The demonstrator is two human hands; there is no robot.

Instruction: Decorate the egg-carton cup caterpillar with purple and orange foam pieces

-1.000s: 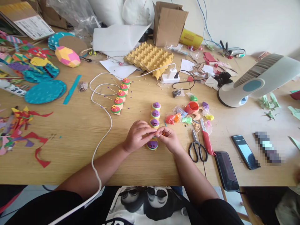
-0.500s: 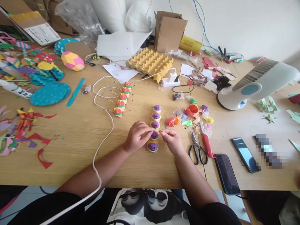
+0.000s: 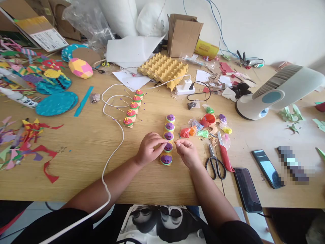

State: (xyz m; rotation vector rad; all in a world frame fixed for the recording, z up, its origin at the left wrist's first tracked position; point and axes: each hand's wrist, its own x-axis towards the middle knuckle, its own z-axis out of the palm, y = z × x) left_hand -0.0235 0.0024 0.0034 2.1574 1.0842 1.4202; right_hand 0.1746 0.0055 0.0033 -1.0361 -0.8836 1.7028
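Note:
A strip of egg-carton cups topped with purple clay (image 3: 166,159) lies in front of me, running away from the table edge. Over its middle, my left hand (image 3: 151,149) has thumb and forefinger pinched together; whatever sits between the tips is too small to make out. Just right of the strip, my right hand (image 3: 186,151) pinches in the same way, and its tips hide anything they hold. A small gap separates the two hands. Farther off to the left stands a finished-looking strip with red-and-green clay tops (image 3: 132,109) and thin sticks poking out from its sides.
Right of my hands lie black scissors (image 3: 214,162), a red-handled knife (image 3: 224,154), bagged clay (image 3: 187,131) and phones (image 3: 247,189). A white cable (image 3: 121,135) crosses the left side. A yellow egg tray (image 3: 165,69) and a fan (image 3: 273,95) stand farther back.
My fingertips, close together over the purple strip before, have drawn slightly apart, the right hand shifting a little to the right. The whole view has shifted slightly.

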